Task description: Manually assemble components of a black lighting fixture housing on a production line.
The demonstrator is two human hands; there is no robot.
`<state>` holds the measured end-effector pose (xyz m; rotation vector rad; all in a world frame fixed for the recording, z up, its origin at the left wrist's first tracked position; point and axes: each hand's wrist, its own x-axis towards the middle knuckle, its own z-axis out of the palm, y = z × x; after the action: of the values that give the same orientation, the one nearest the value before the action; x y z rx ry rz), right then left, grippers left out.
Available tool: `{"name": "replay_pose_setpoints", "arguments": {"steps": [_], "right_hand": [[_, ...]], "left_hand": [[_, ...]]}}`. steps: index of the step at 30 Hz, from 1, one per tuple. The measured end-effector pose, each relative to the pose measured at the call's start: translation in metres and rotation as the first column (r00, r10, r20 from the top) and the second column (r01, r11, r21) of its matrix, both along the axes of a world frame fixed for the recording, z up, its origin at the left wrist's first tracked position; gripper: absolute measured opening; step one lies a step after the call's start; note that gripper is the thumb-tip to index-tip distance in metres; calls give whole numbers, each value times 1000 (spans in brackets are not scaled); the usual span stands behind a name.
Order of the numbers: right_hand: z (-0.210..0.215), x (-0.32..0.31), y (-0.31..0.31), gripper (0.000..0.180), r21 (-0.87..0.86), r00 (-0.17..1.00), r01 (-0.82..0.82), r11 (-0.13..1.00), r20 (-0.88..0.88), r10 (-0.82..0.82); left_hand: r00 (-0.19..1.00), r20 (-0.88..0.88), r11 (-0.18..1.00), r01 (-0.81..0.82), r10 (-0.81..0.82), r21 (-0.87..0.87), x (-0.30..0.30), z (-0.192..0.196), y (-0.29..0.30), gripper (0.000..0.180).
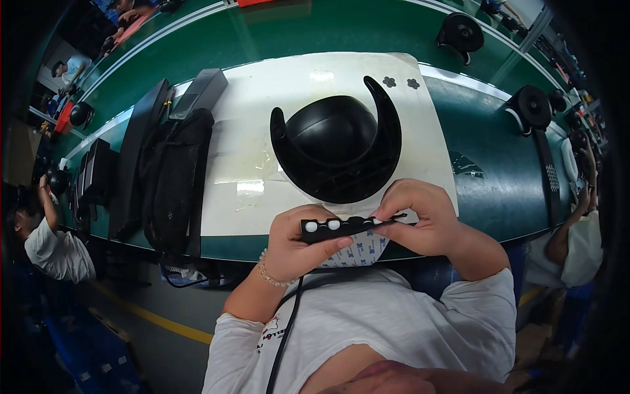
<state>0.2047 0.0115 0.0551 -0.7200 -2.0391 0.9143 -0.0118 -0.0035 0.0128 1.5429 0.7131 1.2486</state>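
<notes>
Just in front of my body, at the near edge of the table, both hands hold a black strip point(353, 227) with round white spots along it. My left hand point(293, 241) grips the strip's left end, thumb underneath. At the other end, the fingertips of my right hand point(423, 217) pinch it closely; any small piece between them is hidden. Under the strip hangs a white sheet point(363, 251) printed in blue. Beyond my hands, a glossy black rounded shell point(333, 131) with two curved horn-like arms stands on a white board point(243, 151).
Two small black flower-shaped pieces point(389, 82) lie at the board's far right. On the left are a black bag point(174, 177) and a grey-black box point(200, 92). Black round devices point(530, 108) sit farther right on the green table point(485, 151). Other people work at both sides.
</notes>
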Motion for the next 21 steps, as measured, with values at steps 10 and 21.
{"name": "replay_pose_setpoints", "arguments": {"steps": [10, 21], "right_hand": [[0, 0, 7, 18, 528, 995, 52, 848, 48, -90], [0, 9, 16, 17, 258, 970, -100, 961, -188, 152]], "left_hand": [[991, -70, 991, -110, 116, 78, -1, -8, -1, 21], [987, -66, 989, -146, 148, 32, -2, -6, -3, 22]]}}
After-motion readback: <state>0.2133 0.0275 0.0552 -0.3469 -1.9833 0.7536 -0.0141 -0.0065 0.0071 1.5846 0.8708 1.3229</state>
